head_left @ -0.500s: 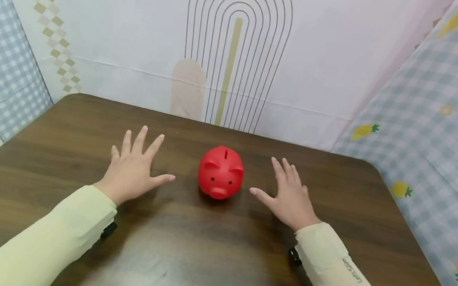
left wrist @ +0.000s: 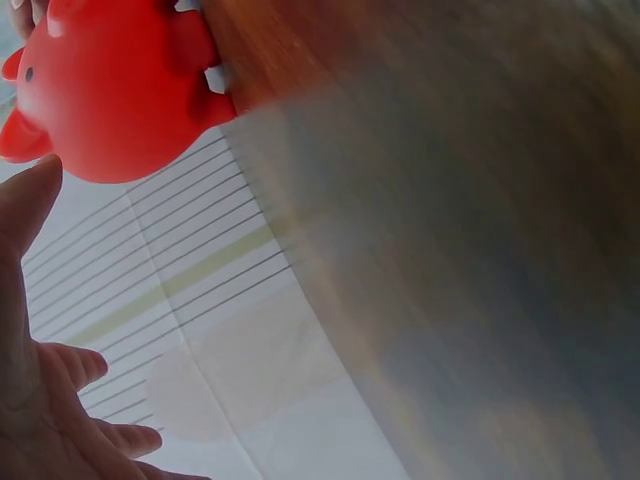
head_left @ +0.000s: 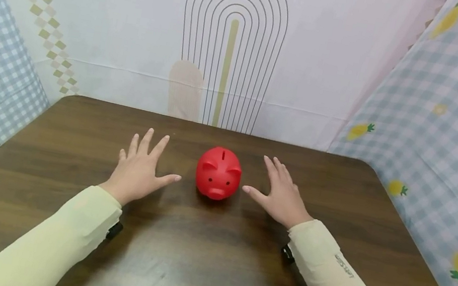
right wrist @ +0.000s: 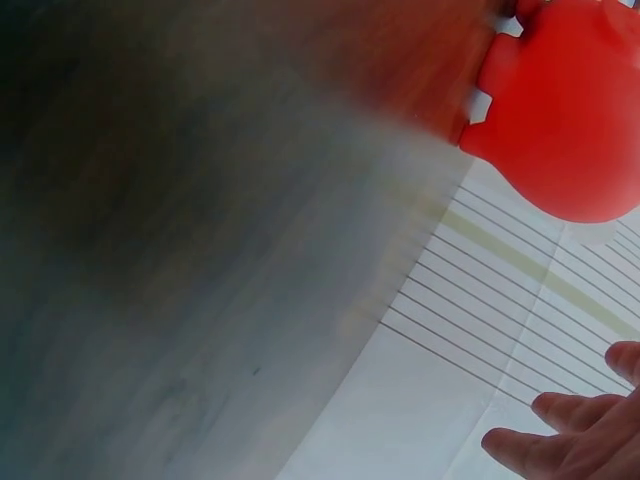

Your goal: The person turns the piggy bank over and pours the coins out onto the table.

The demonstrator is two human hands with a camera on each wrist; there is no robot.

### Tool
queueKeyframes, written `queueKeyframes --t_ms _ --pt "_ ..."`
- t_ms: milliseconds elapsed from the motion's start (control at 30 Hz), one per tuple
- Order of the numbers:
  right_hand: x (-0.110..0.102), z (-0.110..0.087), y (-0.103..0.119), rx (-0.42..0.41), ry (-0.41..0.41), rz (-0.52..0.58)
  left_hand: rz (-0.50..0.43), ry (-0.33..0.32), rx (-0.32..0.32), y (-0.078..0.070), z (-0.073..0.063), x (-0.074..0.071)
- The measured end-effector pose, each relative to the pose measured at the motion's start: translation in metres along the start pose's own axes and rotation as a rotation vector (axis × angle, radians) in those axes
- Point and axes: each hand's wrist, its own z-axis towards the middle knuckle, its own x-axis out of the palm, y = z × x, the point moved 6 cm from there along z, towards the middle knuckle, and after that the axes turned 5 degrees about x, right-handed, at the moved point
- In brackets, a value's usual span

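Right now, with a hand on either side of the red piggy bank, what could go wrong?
First, uneven contact: the right hand has its thumb nearer the piggy bank than the left hand does, so closing both evenly might nudge it leftward. Second, slipping: its rounded sides look smooth, so a light hold could slide. Third, tipping: it has short legs, so a high push might rock it on the table.

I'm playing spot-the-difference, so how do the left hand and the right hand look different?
The left hand has its fingers spread wide; the right hand has its fingers closer together. In the head view, the right hand's thumb looks nearer the red piggy bank than the left hand's. Both hands hold nothing.
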Motion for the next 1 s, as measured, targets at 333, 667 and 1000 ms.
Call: queueKeyframes --t_ms 333,667,1000 --pt "0.002 0.003 0.007 -0.014 0.006 0.027 -0.088 0.007 0.035 -0.013 0.004 0.005" --pt "0.007 0.004 0.011 -0.031 0.023 0.094 -0.198 0.001 0.079 -0.026 0.009 0.01" --pt "0.014 0.007 0.025 -0.043 0.041 0.145 -0.32 0.017 0.094 -0.039 0.01 0.015"
